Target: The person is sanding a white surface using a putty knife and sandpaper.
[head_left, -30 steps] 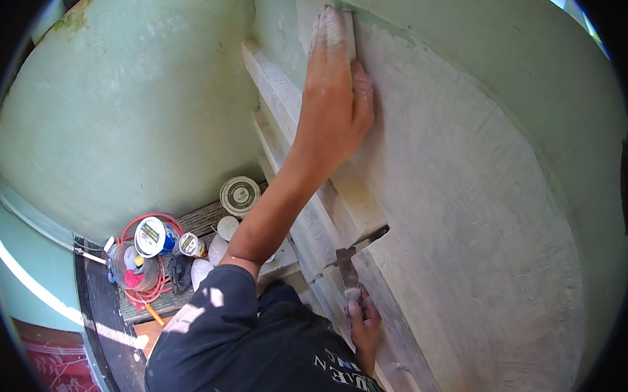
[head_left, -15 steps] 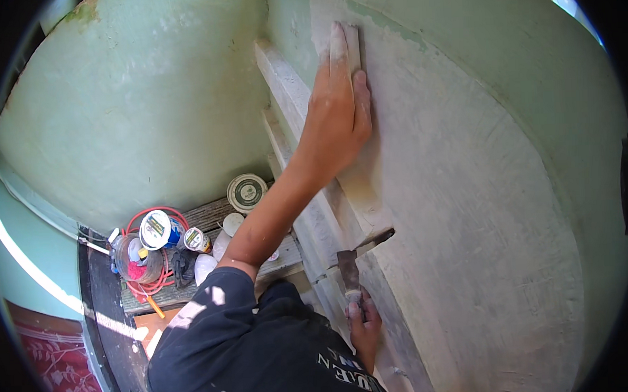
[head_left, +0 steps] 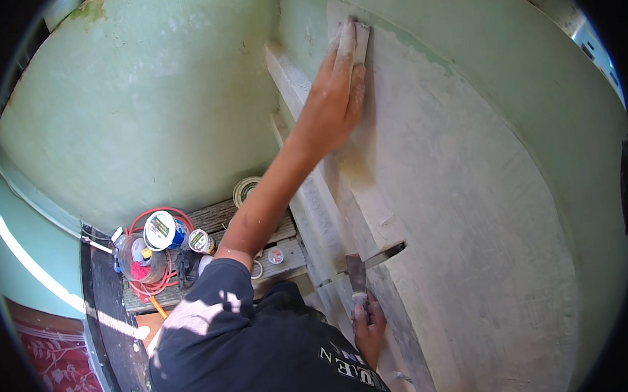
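My left hand (head_left: 339, 84) reaches up the wall, fingers stretched along a pale, flat, narrow block (head_left: 362, 42) and the thumb bent against its near side. The block lies against the whitish coated patch (head_left: 465, 163), close to its upper left edge; its far side is hidden by my fingers. Lower down, my right hand (head_left: 370, 327) grips the handle of a putty knife (head_left: 357, 270), whose dull blade points up beside a dark slot (head_left: 388, 253) in the ledge. The knife appears apart from the coated wall.
Stepped ledges (head_left: 321, 202) run along the wall's foot. On wooden slats (head_left: 211, 219) at lower left stand a white-and-blue tub (head_left: 160, 230), a smaller tub (head_left: 201, 241), a clear basin (head_left: 142, 261) and a red hose (head_left: 170, 275). A round lid (head_left: 244, 190) is partly behind my forearm.
The view has shifted slightly. My left hand and the block have tilted to the right at the top, and my forearm now covers more of the round lid. The putty knife stays in my right hand.
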Motion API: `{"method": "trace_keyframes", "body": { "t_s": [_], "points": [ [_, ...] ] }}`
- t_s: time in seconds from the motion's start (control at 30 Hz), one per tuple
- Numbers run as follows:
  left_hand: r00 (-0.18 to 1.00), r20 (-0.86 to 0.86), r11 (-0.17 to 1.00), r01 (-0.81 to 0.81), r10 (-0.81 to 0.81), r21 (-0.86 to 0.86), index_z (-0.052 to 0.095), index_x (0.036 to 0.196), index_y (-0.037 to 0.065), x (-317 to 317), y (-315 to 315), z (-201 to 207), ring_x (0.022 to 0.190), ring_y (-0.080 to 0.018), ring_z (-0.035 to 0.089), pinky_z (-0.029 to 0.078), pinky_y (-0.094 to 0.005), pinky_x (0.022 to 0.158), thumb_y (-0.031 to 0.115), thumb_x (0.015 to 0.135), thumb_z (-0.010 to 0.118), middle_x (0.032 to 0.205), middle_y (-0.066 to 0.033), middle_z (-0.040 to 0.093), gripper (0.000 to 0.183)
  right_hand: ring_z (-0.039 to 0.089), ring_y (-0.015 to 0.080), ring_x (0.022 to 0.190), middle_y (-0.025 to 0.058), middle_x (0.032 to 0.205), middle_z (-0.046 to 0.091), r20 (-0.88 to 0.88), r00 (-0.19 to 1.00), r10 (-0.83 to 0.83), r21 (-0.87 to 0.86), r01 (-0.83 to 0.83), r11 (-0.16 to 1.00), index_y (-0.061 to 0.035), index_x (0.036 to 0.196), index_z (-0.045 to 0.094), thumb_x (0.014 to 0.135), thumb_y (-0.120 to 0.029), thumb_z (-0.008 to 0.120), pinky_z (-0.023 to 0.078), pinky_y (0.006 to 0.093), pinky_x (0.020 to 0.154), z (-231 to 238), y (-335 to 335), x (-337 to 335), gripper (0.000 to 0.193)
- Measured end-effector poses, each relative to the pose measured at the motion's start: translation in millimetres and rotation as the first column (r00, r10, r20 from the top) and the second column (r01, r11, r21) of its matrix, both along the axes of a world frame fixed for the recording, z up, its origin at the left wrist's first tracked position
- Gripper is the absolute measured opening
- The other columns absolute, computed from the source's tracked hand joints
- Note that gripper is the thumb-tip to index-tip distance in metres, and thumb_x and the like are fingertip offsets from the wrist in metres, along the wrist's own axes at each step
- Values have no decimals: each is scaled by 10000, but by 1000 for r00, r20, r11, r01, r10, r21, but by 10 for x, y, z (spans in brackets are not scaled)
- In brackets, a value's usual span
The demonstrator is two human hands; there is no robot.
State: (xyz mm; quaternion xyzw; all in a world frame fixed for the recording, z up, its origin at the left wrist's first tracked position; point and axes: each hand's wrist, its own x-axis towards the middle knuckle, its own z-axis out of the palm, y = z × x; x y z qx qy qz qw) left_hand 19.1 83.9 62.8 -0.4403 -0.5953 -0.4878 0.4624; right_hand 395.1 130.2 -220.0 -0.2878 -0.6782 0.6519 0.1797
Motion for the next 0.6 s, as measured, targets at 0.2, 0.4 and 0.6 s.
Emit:
{"method": "trace_keyframes", "body": {
  "t_s": [0.2,0.4,0.6],
  "points": [
    [984,-140,981,131,-111,142,343,1572,-49,-1060,42,102,1420,-490,445,357,-483,1190,127,1041,501,1548,-324,438,581,434,20,611,-47,788,568,56,998,-6,2,6,1000,3,1464,554,1016,-157,649,338,195,540,177,-55,-102,485],
    [990,134,995,26,-39,99,519,1506,27,-597,-238,-107,1346,-364,546,397,-391,1149,37,1019,555,1444,-203,573,488,457,32,632,-38,799,600,114,985,-132,424,72,903,4,1454,582,1005,-189,675,366,214,567,61,-128,-206,497],
    [854,391,914,208,-344,349,416,1535,-64,-466,-704,-685,1321,-279,566,422,-380,1135,104,968,573,1429,-218,568,612,683,154,870,96,981,757,166,983,-84,368,17,930,13,1372,656,977,-159,698,527,290,838,880,-415,-542,433]
  ]
}}
